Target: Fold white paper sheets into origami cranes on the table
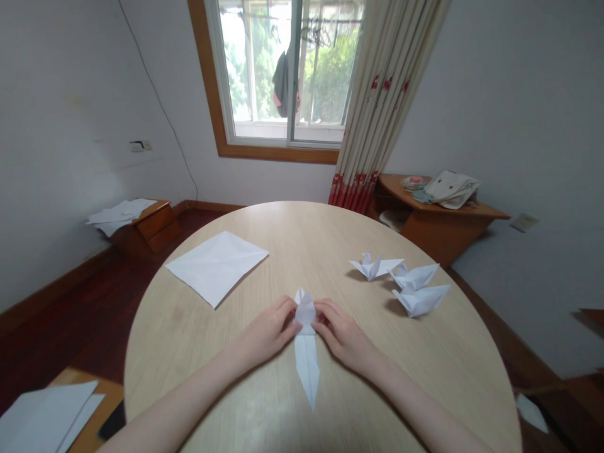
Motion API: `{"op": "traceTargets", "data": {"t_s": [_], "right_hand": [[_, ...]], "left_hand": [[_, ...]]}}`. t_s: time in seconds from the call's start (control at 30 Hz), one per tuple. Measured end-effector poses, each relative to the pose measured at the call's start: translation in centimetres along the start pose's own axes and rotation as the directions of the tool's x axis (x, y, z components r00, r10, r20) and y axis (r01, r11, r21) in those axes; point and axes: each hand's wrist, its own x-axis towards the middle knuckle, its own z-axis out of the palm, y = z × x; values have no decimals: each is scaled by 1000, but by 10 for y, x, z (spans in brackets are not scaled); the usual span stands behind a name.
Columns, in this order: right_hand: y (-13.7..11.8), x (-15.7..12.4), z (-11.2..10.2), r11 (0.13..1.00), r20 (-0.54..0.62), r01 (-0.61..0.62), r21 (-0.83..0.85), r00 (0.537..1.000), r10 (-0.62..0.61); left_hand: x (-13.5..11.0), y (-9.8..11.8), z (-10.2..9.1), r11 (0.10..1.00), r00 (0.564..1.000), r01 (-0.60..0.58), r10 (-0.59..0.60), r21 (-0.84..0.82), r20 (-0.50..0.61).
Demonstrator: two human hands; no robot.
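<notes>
A half-folded white paper figure (306,352), long and pointed toward me, lies on the round wooden table (198,333). My left hand (267,330) pinches its upper left side, fingers curled onto the paper. My right hand (342,333) pinches the upper right side the same way. Both hands press the fold near the figure's top.
A flat creased white paper sheet (217,265) lies at the table's left. Three finished folded paper birds (410,284) sit at the right. More white sheets (44,412) rest on a low stand at bottom left. Small cabinets flank the window.
</notes>
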Motion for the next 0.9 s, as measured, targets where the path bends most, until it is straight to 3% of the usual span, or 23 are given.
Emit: {"op": "traceTargets", "data": {"t_s": [0.2, 0.5, 0.9], "right_hand": [[9, -3, 11, 999, -18, -5, -43, 1000, 4], [18, -7, 18, 975, -42, 18, -219, 999, -28], [15, -7, 17, 935, 22, 95, -341, 995, -93]], "left_hand": [[0, -10, 11, 991, 998, 27, -35, -130, -61], [0, -7, 11, 989, 976, -54, 82, 141, -202], [0, -6, 10, 977, 994, -61, 79, 203, -80]]}}
